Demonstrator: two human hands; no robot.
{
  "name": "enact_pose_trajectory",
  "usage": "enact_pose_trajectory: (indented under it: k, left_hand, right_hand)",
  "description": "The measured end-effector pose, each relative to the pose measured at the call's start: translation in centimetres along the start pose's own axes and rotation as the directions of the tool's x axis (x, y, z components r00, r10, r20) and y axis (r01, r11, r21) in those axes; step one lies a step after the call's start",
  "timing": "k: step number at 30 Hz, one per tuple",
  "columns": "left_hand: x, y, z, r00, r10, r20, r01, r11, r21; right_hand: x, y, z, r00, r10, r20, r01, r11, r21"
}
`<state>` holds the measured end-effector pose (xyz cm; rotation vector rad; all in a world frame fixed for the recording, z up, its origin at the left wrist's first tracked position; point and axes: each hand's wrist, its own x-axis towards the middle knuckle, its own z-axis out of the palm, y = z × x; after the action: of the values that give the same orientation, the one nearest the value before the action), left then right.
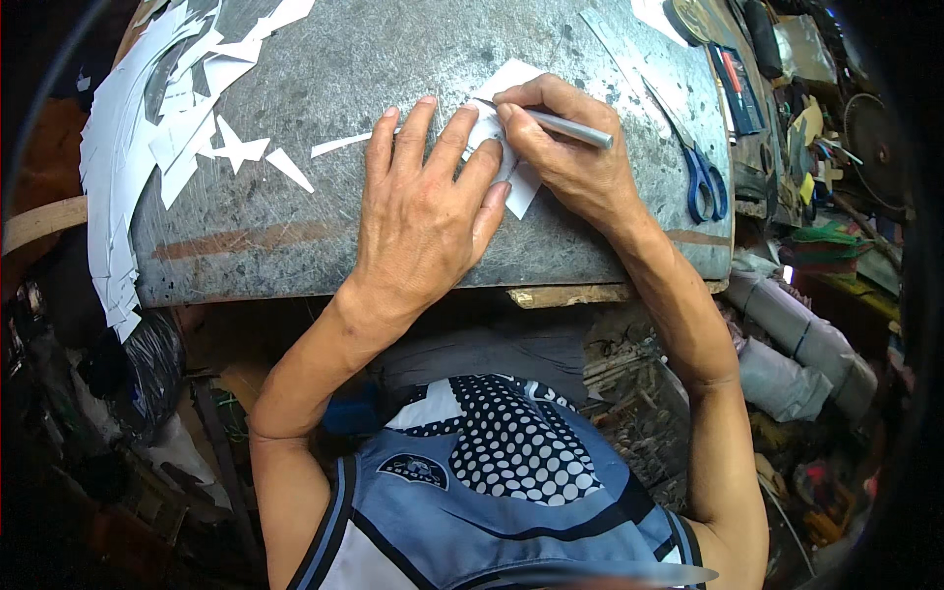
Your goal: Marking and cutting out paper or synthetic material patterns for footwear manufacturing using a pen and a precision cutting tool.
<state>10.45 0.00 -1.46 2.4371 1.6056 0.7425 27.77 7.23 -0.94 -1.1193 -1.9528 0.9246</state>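
Note:
My left hand (pixel 421 211) lies with fingers spread on a small white paper piece (pixel 522 195), holding it flat against the worn metal tabletop (pixel 324 221). A paler grey-white piece (pixel 489 128) shows on top of it, partly under my fingertips. Pinched in my right hand (pixel 578 162) is a slim silver pen-like tool (pixel 578 130). Its tip points left, down at the paper near my left index finger. Whether that tip is a blade or a pen point, I cannot tell. A narrow paper strip (pixel 341 144) runs out beside my left fingers.
White paper offcuts (pixel 123 177) pile along the left edge, some overhanging. Blue-handled scissors (pixel 704 182) lie at the right near a long thin strip (pixel 615 44). Behind them are a dark blue flat case (pixel 737 88) and a round tin (pixel 688 20). Wrapped bundles (pixel 801 329) stand beyond the right edge.

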Motion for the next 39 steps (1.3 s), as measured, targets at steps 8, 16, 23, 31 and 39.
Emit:
enact_pose_trajectory:
  k: [8,16,23,31,39]
  left_hand:
    - [0.12,0.01,-0.04,1.0,0.005,0.0,-0.005,1.0,-0.006]
    - [0.14,-0.01,-0.13,1.0,-0.001,0.009,0.001,1.0,-0.002]
    - [0.08,-0.05,-0.09,1.0,-0.004,0.006,0.004,1.0,-0.003]
    - [0.06,-0.03,0.01,1.0,-0.006,0.002,0.006,1.0,0.003]
    - [0.0,-0.06,0.02,1.0,-0.005,0.007,0.005,1.0,0.003]
  right_hand:
    - [0.02,-0.06,-0.63,0.993,0.056,0.105,-0.054,0.998,-0.025]
    - [0.15,-0.07,-0.5,0.995,0.011,0.098,-0.004,0.998,-0.069]
    - [0.15,-0.25,-0.55,0.995,0.024,0.101,-0.016,0.996,-0.082]
    - [0.01,-0.06,-0.71,0.995,0.01,0.104,0.005,0.991,-0.136]
    - [-0.23,0.43,-0.3,0.995,-0.099,0.024,0.101,0.989,-0.111]
